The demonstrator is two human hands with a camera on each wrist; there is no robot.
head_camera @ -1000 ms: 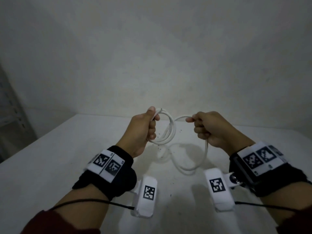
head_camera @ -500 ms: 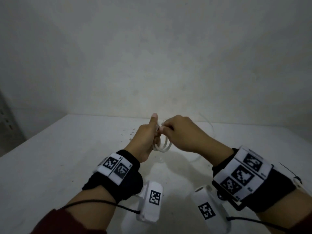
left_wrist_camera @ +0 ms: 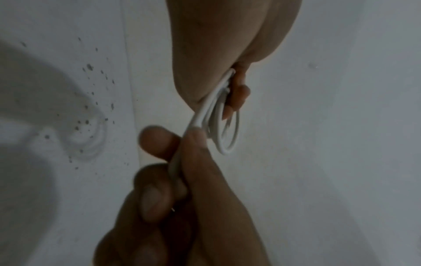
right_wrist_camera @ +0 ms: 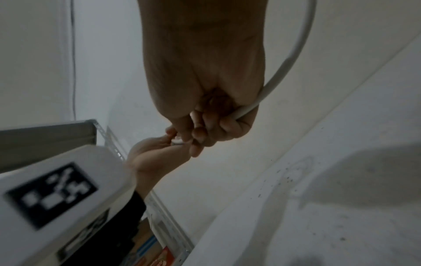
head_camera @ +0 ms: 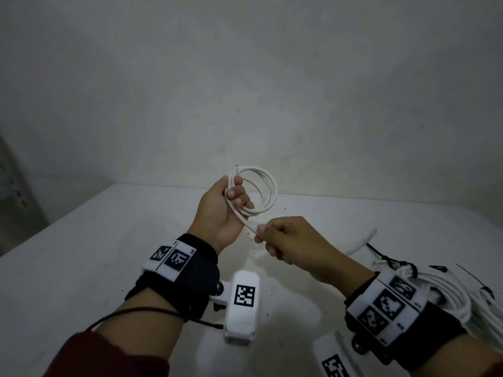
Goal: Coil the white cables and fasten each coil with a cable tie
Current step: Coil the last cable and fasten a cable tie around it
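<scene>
My left hand (head_camera: 234, 202) is raised above the white table (head_camera: 81, 254) and grips a small coil of white cable (head_camera: 265, 191), fingers curled round its left side. A straight run of the cable leads down from the coil into my right hand (head_camera: 272, 240), which holds it in a fist. The tail comes out to the right, its free end (head_camera: 372, 233) near the table. In the left wrist view the coil (left_wrist_camera: 225, 133) hangs edge-on between the left palm and the right hand's fingers (left_wrist_camera: 159, 142). The right wrist view shows the cable (right_wrist_camera: 293, 50) arcing into the fist.
Bundles of coiled white cable (head_camera: 451, 297) lie at the right edge of the table, with thin black cable ties (head_camera: 485, 291) among them. A metal shelf (head_camera: 16, 191) stands to the left. Dark specks dot the table near the hands.
The hands were together at the coil; now the left hand has lifted the coil, palm turned toward me. The right hand has drawn back and down along the cable.
</scene>
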